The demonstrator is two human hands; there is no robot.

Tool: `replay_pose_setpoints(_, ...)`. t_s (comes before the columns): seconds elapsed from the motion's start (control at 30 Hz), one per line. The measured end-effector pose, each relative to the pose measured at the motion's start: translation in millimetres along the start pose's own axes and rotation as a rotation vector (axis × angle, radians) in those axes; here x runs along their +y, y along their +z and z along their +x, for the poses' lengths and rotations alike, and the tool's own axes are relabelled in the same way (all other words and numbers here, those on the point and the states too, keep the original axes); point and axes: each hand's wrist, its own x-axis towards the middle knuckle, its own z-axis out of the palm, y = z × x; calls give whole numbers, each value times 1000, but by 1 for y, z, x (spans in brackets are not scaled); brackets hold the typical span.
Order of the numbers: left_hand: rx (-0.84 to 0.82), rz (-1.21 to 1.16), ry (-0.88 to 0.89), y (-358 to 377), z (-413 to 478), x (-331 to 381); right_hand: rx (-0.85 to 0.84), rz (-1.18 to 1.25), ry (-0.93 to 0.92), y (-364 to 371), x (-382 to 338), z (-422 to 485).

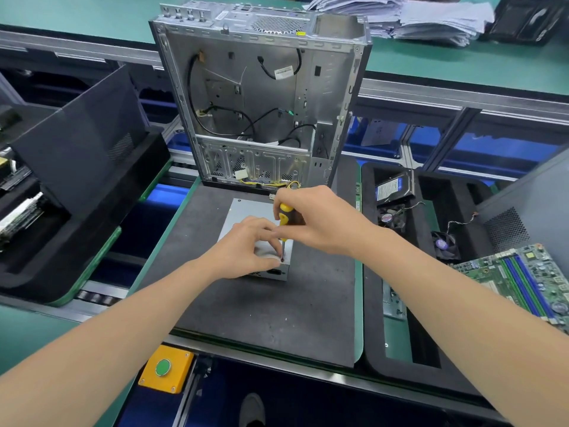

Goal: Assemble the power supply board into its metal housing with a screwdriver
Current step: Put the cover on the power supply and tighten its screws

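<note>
Yellow button box (166, 369) sits off the mat's (277, 318) near-left corner. Mid-mat I see the metal housing (246, 209) lying flat (computer case (261, 97) upright at the far edge). Right hand (320, 220) grips the screwdriver (284, 215) by its handle, tip down on the housing's near-right corner. Left hand (246, 246) rests on the housing, fingers curled by the shaft; whether they pinch it, I cannot tell.

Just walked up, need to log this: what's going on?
A person works on a metal power supply box lying on a dark mat. The right hand grips a yellow screwdriver, tip down at the box's near right corner; the left hand pinches its shaft. An open computer case stands behind.
</note>
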Motion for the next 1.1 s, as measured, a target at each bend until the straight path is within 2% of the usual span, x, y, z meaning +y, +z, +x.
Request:
replay_pose_setpoints(0.1, -34, -51, -30, -3, -1, 2, 58, -146, 97, 4, -4, 7)
replay_pose_setpoints(0.23, -36, -288, -156, 0, -1, 5, 108, -428, 177, 9, -13, 14)
replay_pose_setpoints(0.3, -7, -256, -155, 5, 0, 5, 92, -379, 139, 6, -14, 16)
replay_pose_setpoints(0.4, 2, -190, -112, 7, 0, 5, -79, -123, -70, -11, -16, 11)
replay_pose_setpoints(0.5, -8, -102, -83, 5, -1, 6, -197, -111, -170, -21, -15, 13)
replay_pose_setpoints(0.6, -38, -99, -88, 2, -1, 7, -138, -225, -68, -19, -16, 17)
replay_pose_setpoints(0.73, -21, -173, -135, 4, 1, 8, -6, -498, 144, -10, -17, 21)
replay_pose_setpoints(0.87, -9, -183, -144, 6, 2, 7, 110, -558, 172, -6, -23, 20)
replay_pose_setpoints(0.9, -15, -169, -135, 6, 3, 7, 80, -528, 135, -8, -21, 18)
replay_pose_setpoints(1.03, -55, -80, -89, 2, 4, 8, -264, -287, -146, -31, -18, 13)
replay_pose_setpoints(1.1, -60, -90, -87, 1, 3, 6, -336, -247, -133, -35, -18, 13)
